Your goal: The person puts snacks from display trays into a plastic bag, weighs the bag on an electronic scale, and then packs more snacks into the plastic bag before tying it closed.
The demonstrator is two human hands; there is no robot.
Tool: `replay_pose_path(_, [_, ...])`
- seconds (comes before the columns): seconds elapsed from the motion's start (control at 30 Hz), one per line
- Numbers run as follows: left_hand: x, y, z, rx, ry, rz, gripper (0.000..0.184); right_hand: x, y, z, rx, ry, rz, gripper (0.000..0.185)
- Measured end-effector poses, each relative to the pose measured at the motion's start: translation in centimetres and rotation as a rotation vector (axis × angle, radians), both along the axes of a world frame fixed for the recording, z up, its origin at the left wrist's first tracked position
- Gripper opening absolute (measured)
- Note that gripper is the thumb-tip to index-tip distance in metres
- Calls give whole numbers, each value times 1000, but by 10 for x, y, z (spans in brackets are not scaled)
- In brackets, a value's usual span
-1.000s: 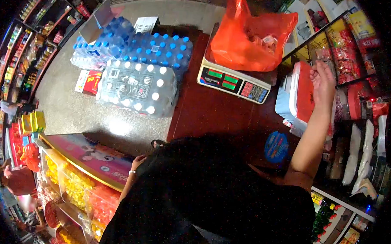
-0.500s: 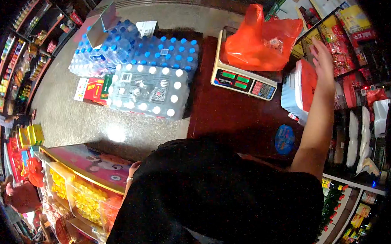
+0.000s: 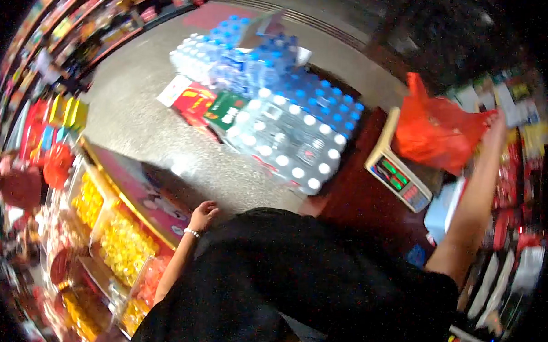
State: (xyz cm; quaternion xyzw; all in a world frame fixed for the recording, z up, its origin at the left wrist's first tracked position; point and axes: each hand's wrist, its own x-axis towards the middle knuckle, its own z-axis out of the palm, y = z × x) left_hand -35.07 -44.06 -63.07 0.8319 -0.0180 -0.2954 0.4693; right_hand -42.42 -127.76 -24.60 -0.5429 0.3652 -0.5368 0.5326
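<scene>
A red plastic bag (image 3: pixel 432 129) with its handles up rests on a white scale (image 3: pixel 402 179) with lit green displays. At the bag's right edge is my right hand (image 3: pixel 495 122), blurred, so its fingers and any hold on the bag cannot be made out. My left hand (image 3: pixel 205 214), with a pale beaded bracelet at the wrist, hangs over the floor beside the counter with the bins. Its fingers are loosely bent and apart, with nothing in them.
Wrapped packs of white-capped bottles (image 3: pixel 293 141) and blue-capped bottles (image 3: pixel 323 103) stand ahead. Red and green boxes (image 3: pixel 224 111) lie beside them. Bins of yellow packets (image 3: pixel 124 247) are at the left. A blue-white container (image 3: pixel 440 209) sits right of the scale. People are at far left.
The view has turned, so the bottles and scale appear further right and tilted. My right hand has moved from above the container to the bag's right edge. More of my left hand shows.
</scene>
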Motion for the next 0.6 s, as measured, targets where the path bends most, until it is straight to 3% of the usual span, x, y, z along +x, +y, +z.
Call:
replay_pose_path(0.03, [7,3,6,-106,-47,37,37,13,-18,13,-65,-9,288,19])
replay_pose_path(0.07, [14,5,10,-210,-96,68,35,47,101,49,-106,6,224,24])
replay_pose_path(0.1, [23,-4,51,-247,-27,117,34,66,143,63,-213,66,343,15])
replay_pose_path(0.17, [38,-2,78,-405,23,220,34,97,202,90,-394,65,533,17])
replay_pose_path(0.2, [46,0,91,-401,-78,181,34,116,255,107,-363,21,428,13])
replay_pose_path(0.23, [52,3,117,-367,-91,134,37,126,295,119,-378,-29,502,15])
replay_pose_path(0.33, [66,17,162,-540,-126,173,41,146,404,150,-290,-174,911,20])
replay_pose_path(0.43, [77,42,211,-629,-334,269,50,163,504,177,59,-266,1293,26])
replay_pose_path(0.47, [79,53,232,-612,-362,329,56,183,492,165,-391,-104,1894,29])
replay_pose_path(0.5, [84,64,239,-598,-502,398,62,198,489,150,-399,-114,1945,29])
replay_pose_path(0.6, [98,99,270,-448,-785,617,77,245,538,95,-46,-22,1999,25])
